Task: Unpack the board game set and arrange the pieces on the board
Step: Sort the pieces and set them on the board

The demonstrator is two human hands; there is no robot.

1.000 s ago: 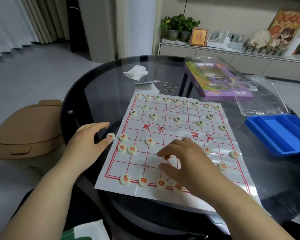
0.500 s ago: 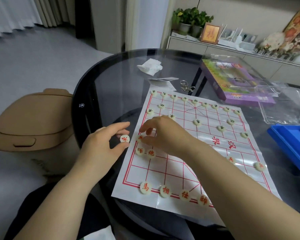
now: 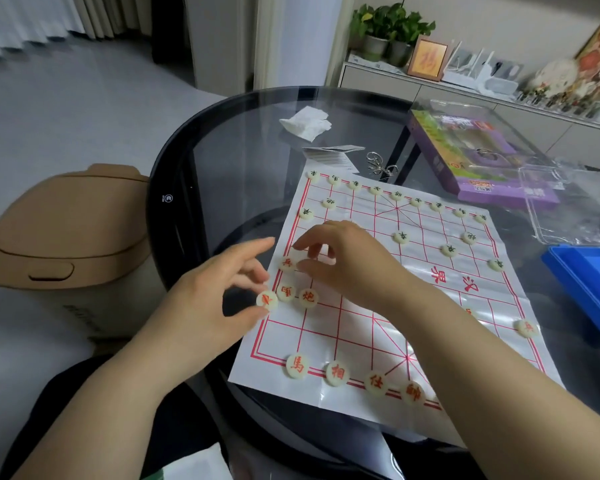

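A white paper board with a red grid lies on the round glass table. Green-marked pieces stand along its far rows. Red-marked pieces line the near edge, and two more sit at the left. My left hand pinches a red-marked piece between thumb and fingers just off the board's left edge. My right hand reaches across the board with curled fingers. Its thumb and forefinger close on another red piece at the left border.
A blue tray sits at the right, with a clear plastic lid and a purple game box behind it. A crumpled tissue, a folded leaflet and a metal ring puzzle lie beyond the board. A tan bin stands left of the table.
My right hand went from the board's near middle to its left edge. My left hand picked up the red piece beside the board and brought it nearer. The view shifted left.
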